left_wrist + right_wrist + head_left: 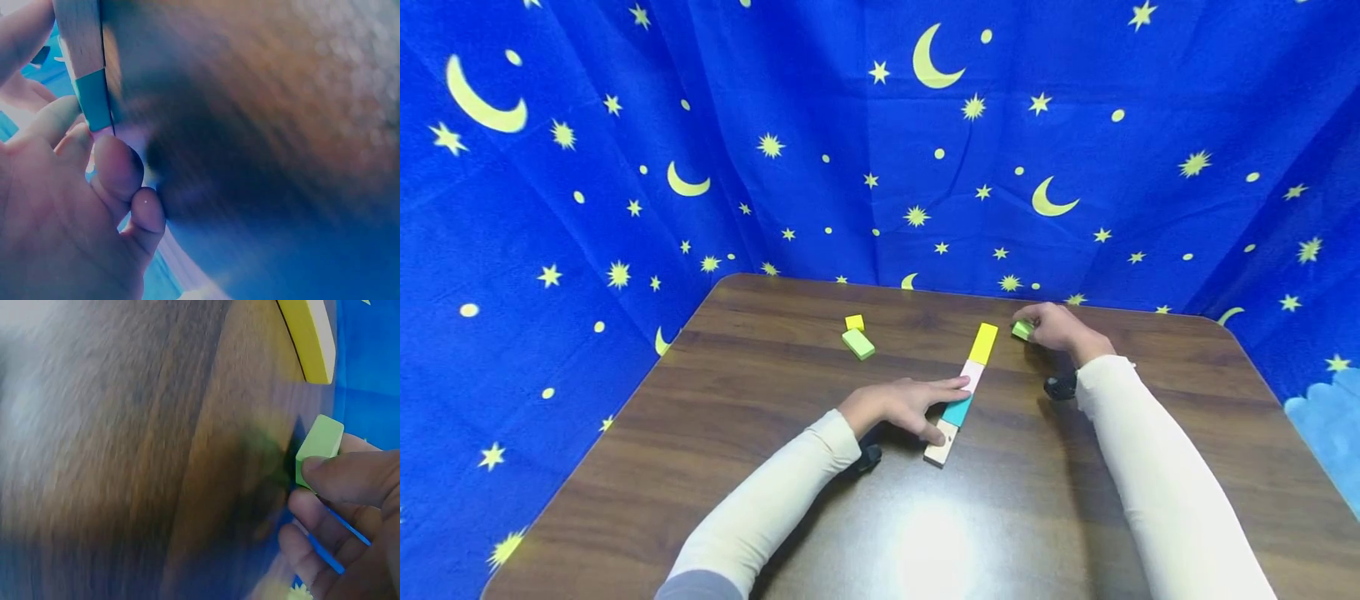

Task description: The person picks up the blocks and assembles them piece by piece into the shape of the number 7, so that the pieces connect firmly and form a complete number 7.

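A straight row of blocks lies on the table: a natural wood block [941, 442] at the near end, then a teal block [957, 411], a pale pink block [972, 376] and a yellow block [983, 343] at the far end. My left hand [906, 406] rests on this row, thumb on the wood block and extended fingers across the pink and teal ones. To the right of the yellow end, my right hand [1054, 327] pinches a light green block [321, 439] between thumb and fingers. In the right wrist view the yellow block [310, 339] stands apart from it.
Left of the row, another light green block [858, 343] lies beside a small yellow block [854, 322]. A blue curtain [820, 167] with moons and stars borders the brown wooden table [715, 400] at the back and sides. Bright glare covers part of the near tabletop.
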